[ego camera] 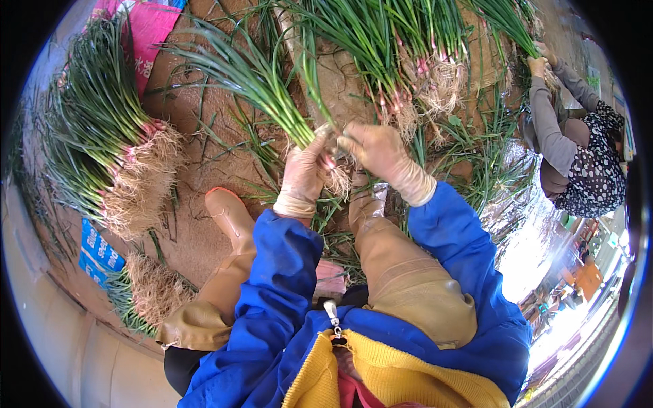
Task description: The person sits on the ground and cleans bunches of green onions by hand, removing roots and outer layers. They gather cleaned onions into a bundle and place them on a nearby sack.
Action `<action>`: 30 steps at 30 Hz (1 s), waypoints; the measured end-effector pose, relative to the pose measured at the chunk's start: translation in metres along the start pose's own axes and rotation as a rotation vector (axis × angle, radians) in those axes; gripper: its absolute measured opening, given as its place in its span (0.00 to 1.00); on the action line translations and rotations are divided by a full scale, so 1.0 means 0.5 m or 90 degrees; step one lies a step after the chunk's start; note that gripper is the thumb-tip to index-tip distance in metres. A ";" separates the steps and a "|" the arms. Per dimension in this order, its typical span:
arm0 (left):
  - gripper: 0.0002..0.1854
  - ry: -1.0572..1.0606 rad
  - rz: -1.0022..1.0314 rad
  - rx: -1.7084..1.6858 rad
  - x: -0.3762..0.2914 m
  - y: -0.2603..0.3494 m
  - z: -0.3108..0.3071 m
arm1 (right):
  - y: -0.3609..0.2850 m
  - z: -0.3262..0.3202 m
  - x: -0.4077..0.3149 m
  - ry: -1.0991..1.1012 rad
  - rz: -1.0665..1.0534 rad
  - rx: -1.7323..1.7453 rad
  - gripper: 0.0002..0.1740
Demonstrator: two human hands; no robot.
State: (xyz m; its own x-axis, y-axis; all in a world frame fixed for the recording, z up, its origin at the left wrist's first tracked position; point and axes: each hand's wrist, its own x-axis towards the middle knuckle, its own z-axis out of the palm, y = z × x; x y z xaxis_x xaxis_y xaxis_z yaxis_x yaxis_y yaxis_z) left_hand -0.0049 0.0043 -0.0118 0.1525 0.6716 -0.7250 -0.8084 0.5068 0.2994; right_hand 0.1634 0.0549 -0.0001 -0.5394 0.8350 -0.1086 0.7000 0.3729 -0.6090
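Observation:
My left hand (304,171), in a thin pale glove, is closed around a small bunch of green onions (278,109); their leaves fan out to the upper left, and their pinkish ends and tan roots hang below the palm. Close beside it, my right hand (380,150), gloved alike, has its fingers bent and pinched at a thin leaf or stalk (321,104) rising above both hands. The right fingertips are partly hidden, so how firmly they grip is hard to tell. Just above the right hand lie more green onions (403,97) with their roots towards me.
A large stack of green onions (112,127) lies at the left, with another rooted bundle (153,290) below it. Loose leaves (479,158) litter the wet ground. My boots (229,214) flank the work. At the upper right, another person (566,137) holds green onions.

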 end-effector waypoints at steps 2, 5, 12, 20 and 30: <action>0.12 -0.052 0.009 0.020 -0.006 -0.003 -0.001 | -0.015 0.017 -0.033 0.016 -0.035 0.042 0.15; 0.14 -0.021 0.015 0.045 -0.021 -0.001 0.008 | -0.003 0.028 -0.049 0.015 0.055 0.079 0.15; 0.14 -0.014 -0.010 0.045 -0.043 -0.002 0.005 | 0.030 0.014 0.013 0.082 0.458 0.609 0.14; 0.13 -0.013 -0.011 0.052 -0.048 -0.011 -0.010 | -0.014 0.045 0.022 0.034 0.308 0.424 0.13; 0.13 -0.114 -0.067 -0.197 -0.072 -0.020 -0.028 | -0.006 -0.002 0.072 0.108 0.306 0.832 0.11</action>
State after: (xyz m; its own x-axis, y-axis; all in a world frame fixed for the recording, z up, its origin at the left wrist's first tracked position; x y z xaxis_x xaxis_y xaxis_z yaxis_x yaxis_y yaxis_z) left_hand -0.0104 -0.0325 0.0025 0.3194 0.7217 -0.6142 -0.9122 0.4097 0.0071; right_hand 0.1423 0.0841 -0.0012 -0.2466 0.8452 -0.4741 -0.1886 -0.5217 -0.8320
